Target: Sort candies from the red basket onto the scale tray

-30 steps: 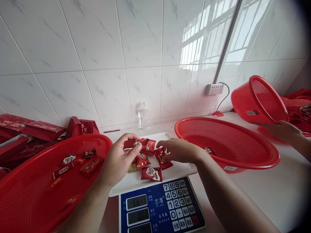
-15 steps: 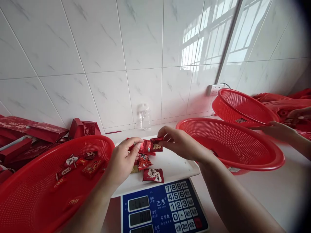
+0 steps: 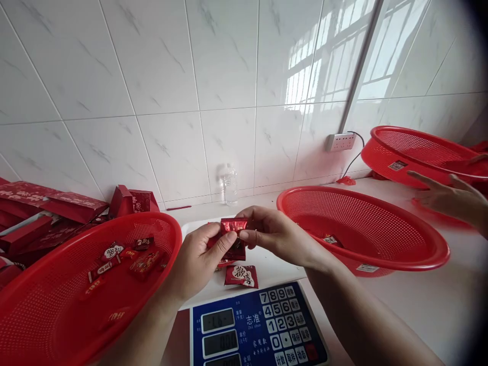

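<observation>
Above the scale's white tray (image 3: 282,264), my left hand (image 3: 202,256) is closed on small red candy packets (image 3: 233,224), its thumb pressed over their front. My right hand (image 3: 272,235) meets it from the right, thumb and fingers pinching the same packets at their edge. Below the hands, a red and cream packet with black characters (image 3: 241,276) lies flat on the tray. Another packet shows partly beneath my left fingers; the rest is hidden. The blue scale panel (image 3: 251,325) with its displays and number keys faces me.
Left stands a red basket (image 3: 168,223) with several packets inside, behind it red boxes (image 3: 72,206). On the right is another red basket (image 3: 404,254) holding a packet. A clear bottle (image 3: 231,188) stands by the wall. A co-worker's hand (image 3: 450,201) is beside a tilted basket (image 3: 400,165).
My hands have come together, and my right hand's packet is now against those in my left. At the right, the co-worker's basket has moved right and the co-worker's fingers have spread.
</observation>
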Tool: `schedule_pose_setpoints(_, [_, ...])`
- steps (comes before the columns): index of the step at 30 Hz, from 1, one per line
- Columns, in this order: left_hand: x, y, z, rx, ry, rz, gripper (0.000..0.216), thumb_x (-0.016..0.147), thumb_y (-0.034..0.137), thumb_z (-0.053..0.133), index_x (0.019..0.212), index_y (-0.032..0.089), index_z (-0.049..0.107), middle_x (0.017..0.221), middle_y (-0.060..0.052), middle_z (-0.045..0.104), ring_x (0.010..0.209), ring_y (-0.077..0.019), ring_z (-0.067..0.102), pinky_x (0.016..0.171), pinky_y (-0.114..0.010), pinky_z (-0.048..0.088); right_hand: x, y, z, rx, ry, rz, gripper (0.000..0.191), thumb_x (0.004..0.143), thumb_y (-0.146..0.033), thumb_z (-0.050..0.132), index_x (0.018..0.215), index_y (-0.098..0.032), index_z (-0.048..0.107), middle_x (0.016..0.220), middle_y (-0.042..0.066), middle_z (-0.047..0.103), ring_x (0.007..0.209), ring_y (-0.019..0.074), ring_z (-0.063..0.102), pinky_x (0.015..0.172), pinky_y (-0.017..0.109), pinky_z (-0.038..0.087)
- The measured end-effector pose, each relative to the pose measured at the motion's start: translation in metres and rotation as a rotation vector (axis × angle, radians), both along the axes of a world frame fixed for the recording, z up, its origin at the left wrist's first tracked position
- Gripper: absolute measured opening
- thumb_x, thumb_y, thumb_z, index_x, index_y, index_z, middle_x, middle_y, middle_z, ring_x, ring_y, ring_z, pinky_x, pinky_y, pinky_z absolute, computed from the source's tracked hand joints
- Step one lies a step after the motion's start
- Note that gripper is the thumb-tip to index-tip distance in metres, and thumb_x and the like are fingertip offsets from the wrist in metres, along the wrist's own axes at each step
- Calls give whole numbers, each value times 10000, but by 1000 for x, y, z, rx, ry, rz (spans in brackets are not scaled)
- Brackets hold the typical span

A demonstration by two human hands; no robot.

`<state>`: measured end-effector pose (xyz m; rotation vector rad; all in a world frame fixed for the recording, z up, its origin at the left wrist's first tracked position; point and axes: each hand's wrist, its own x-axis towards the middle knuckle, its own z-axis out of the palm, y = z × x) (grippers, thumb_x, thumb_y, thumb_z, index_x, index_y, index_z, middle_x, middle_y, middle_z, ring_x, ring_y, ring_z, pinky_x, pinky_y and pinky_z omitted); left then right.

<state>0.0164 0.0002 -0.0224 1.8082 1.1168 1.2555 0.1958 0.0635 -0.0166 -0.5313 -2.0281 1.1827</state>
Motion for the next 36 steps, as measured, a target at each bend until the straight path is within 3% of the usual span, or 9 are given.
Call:
schedule_pose_setpoints(7, [2, -1, 0, 16, 13, 40, 290, 920, 438, 494, 979, 200, 647, 860, -24, 696, 772, -149, 662, 712, -255, 554, 3, -1, 3, 118, -152, -127, 269, 830, -435, 622, 848, -167, 615, 743, 15, 621, 680, 127, 550, 592, 264, 440])
schedule_pose_setpoints(12, [-2, 5, 1, 203, 178, 334, 302, 914, 452, 486, 879, 191, 634, 742, -6, 664, 649, -135, 604, 585, -229, 489, 14, 3, 11, 149, -184, -245, 232, 825, -408, 607, 790, -180, 623, 708, -2, 617, 656, 116, 537, 580, 258, 428])
schedule_pose_setpoints(14, [-5, 7, 1, 269, 202, 387, 288, 917, 434, 483, 858, 192, 629, 730, -1, 663, 634, -132, 590, 583, -230, 478, 16, 5, 12, 153, -204, -270, 240, 834, -415, 586, 782, -183, 623, 714, 0, 624, 661, 117, 543, 589, 263, 435])
schedule_pose_setpoints(18, [-4, 9, -2, 283, 191, 328, 260, 914, 415, 501, 894, 199, 643, 799, -17, 686, 704, -148, 623, 638, -245, 500, 9, 4, 8, 147, -192, -170, 232, 827, -395, 601, 913, -182, 636, 821, 23, 663, 731, 126, 575, 644, 275, 459])
schedule_pose_setpoints(22, [0, 10, -6, 202, 166, 229, 288, 897, 461, 523, 925, 207, 656, 860, -33, 695, 754, -160, 631, 668, -251, 515, 1, 3, 2, 90, -156, -153, 156, 830, -337, 603, 814, -181, 611, 763, 6, 653, 695, 118, 577, 620, 270, 451])
schedule_pose_setpoints(28, [-5, 5, -4, 49, 12, 179, 488, 937, 568, 330, 971, 189, 635, 755, -21, 638, 551, -122, 547, 507, -234, 481, 5, 5, 6, -34, -21, -84, 178, 811, -329, 643, 767, -175, 564, 692, 0, 609, 641, 113, 541, 579, 272, 426])
schedule_pose_setpoints(32, [-4, -8, 3, 147, -60, 159, 410, 948, 509, 376, 802, 197, 598, 692, 0, 572, 627, -127, 525, 571, -230, 462, 7, 0, 10, -136, 90, 20, 204, 794, -335, 675, 757, -169, 562, 679, 1, 610, 628, 102, 538, 568, 254, 424])
schedule_pose_setpoints(36, [0, -22, 10, 321, 7, 234, 331, 957, 362, 448, 673, 202, 507, 588, 40, 421, 542, -98, 394, 504, -210, 372, 10, -12, 15, -172, 180, 85, 213, 783, -320, 701, 737, -170, 557, 659, -10, 598, 605, 91, 530, 552, 240, 426])
